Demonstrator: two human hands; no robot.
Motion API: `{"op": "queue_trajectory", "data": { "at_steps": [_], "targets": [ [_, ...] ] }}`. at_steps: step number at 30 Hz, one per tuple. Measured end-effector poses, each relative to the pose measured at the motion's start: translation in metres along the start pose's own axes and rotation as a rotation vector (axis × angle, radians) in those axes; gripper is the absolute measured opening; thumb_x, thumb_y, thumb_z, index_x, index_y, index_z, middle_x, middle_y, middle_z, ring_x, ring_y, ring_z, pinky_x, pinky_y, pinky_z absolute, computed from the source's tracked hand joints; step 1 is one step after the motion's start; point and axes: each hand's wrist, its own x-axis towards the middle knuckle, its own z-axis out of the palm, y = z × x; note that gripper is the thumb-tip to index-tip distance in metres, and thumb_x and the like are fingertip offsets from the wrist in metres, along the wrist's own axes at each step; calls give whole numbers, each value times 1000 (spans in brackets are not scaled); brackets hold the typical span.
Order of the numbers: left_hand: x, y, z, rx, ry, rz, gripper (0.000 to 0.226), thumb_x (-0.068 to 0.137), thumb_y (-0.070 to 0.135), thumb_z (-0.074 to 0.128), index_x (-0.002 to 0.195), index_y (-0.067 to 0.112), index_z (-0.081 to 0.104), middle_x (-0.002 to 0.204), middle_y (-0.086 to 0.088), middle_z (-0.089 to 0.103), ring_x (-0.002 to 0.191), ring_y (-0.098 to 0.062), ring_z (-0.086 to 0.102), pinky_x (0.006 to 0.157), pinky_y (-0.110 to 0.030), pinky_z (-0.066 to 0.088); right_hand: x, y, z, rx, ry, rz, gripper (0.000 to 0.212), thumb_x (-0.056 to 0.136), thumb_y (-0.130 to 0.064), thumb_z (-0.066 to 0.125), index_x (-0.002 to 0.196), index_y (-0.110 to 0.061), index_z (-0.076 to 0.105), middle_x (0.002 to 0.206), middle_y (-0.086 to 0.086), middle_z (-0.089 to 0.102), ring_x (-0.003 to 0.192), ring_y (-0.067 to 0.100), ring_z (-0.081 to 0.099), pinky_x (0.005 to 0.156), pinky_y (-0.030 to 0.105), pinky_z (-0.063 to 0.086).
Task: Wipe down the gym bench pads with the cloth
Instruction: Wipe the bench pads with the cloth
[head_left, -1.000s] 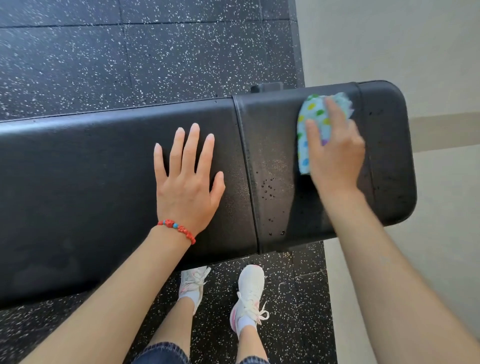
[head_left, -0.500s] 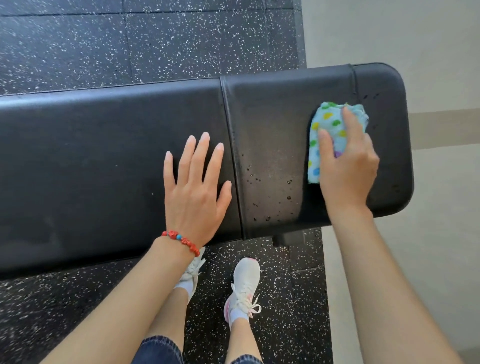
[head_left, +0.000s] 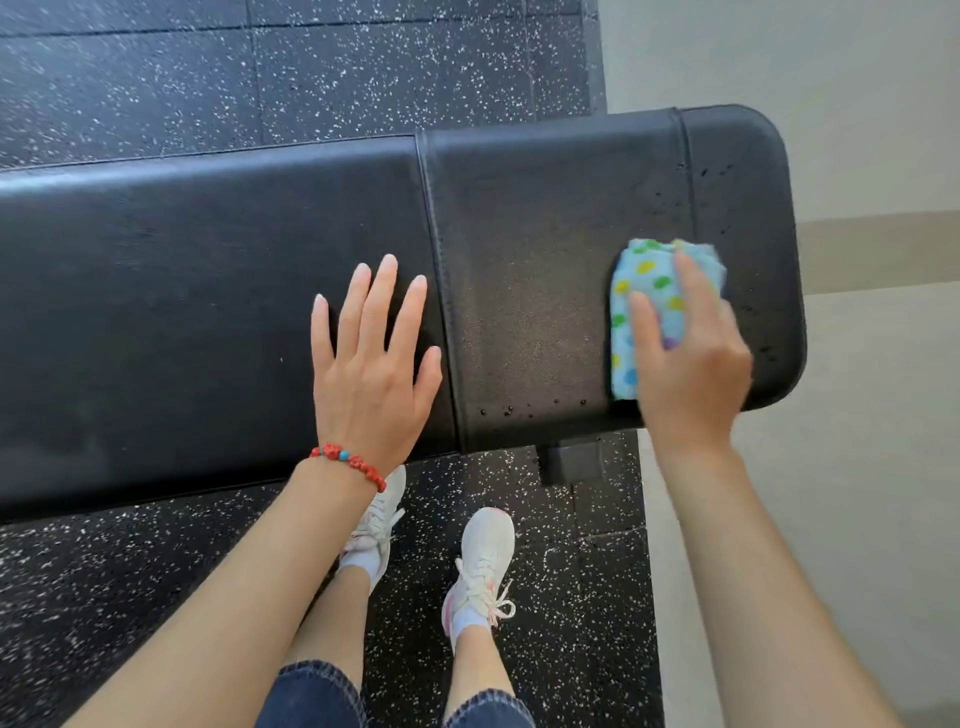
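Bright, even daylight; the right hand (head_left: 685, 358) is motion-blurred, and wide-angle distortion bends the edges.

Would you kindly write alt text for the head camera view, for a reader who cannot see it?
A person's right hand presses a blue spotted cloth onto the short end pad of a black gym bench, where droplets remain. Their left hand rests flat on the long pad; white sneakers stand on speckled rubber floor.
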Motion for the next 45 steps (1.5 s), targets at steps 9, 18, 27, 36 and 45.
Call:
{"op": "queue_trajectory", "data": {
  "at_steps": [9,18,27,36,45],
  "targets": [
    [-8,3,1,9,18,-32,46,94,26,39,137,10,42,145,-17,39,135,-34,32,109,-54,19,-54,-42,23,14,-30,-150,38,87,-35,55,118,-13,61,81,14,61,64,27,59,51,30,47],
    [-9,16,-2,10,15,-36,47,94,25,39,138,9,41,145,-17,38,136,-34,30,110,-55,18,-51,-8,14,-43,17,-368,38,91,-38,52,118,-13,61,69,10,57,53,20,51,45,29,43],
    [14,66,4,-19,21,52,47,92,25,42,137,10,42,145,-16,39,135,-33,30,109,-55,20,-12,71,-30,-4,-1,-83,41,89,-34,57,124,-14,56,85,18,59,68,30,59,53,35,51],
    [40,96,17,4,-67,29,51,93,34,34,140,13,39,147,-15,36,137,-33,29,109,-57,18,15,76,-25,3,-16,-124,40,86,-36,56,120,-16,60,81,14,59,65,27,59,51,29,48],
    [39,93,20,16,-65,34,52,93,34,35,141,14,37,148,-13,35,138,-31,27,110,-55,16,122,40,1,-54,-128,29,44,92,-43,46,135,-30,43,116,14,55,102,32,54,78,38,43]
  ]
}}
